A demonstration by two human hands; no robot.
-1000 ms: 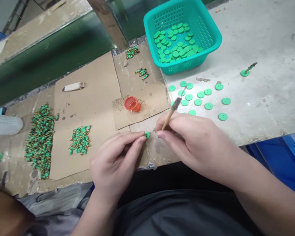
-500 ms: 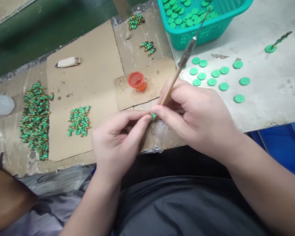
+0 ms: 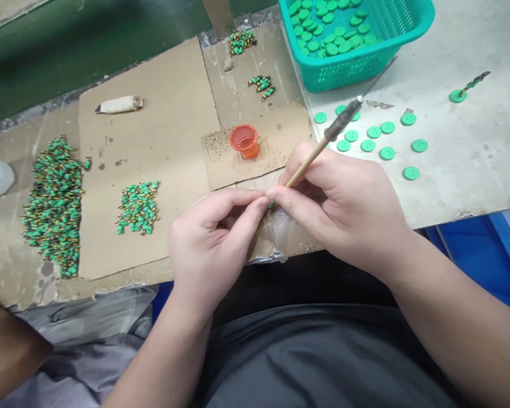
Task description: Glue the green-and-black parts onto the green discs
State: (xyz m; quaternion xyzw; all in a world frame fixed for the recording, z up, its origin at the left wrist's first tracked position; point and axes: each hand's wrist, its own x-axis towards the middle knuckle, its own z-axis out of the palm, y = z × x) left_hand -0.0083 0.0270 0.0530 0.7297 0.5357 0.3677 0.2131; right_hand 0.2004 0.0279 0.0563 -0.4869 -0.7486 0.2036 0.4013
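Observation:
My left hand (image 3: pixel 221 235) is closed in a pinch, its thumb and forefinger meeting the fingertips of my right hand (image 3: pixel 344 198). A tiny green piece (image 3: pixel 271 205) shows between the fingertips; most of it is covered, so its shape cannot be made out. My right hand is wrapped round a wooden-handled needle tool (image 3: pixel 318 150), whose thin metal point slants up and away to the right. Just beyond my hands a small orange cup (image 3: pixel 244 141) of liquid stands on a speckled cardboard piece (image 3: pixel 216 164).
Left lie a large heap (image 3: pixel 55 204) and a smaller group (image 3: pixel 138 208) of green, black and yellow pieces. A teal basket (image 3: pixel 323 76) holds green discs; several discs (image 3: pixel 387 153) lie below it. A wrapped stick (image 3: pixel 119 105) rests on cardboard (image 3: pixel 161 136). Someone's arm (image 3: pixel 8 345) is lower left.
The needle tool has tipped further to the right. The green piece between my fingertips is now more covered. Both hands have shifted slightly right, and the view has moved a little.

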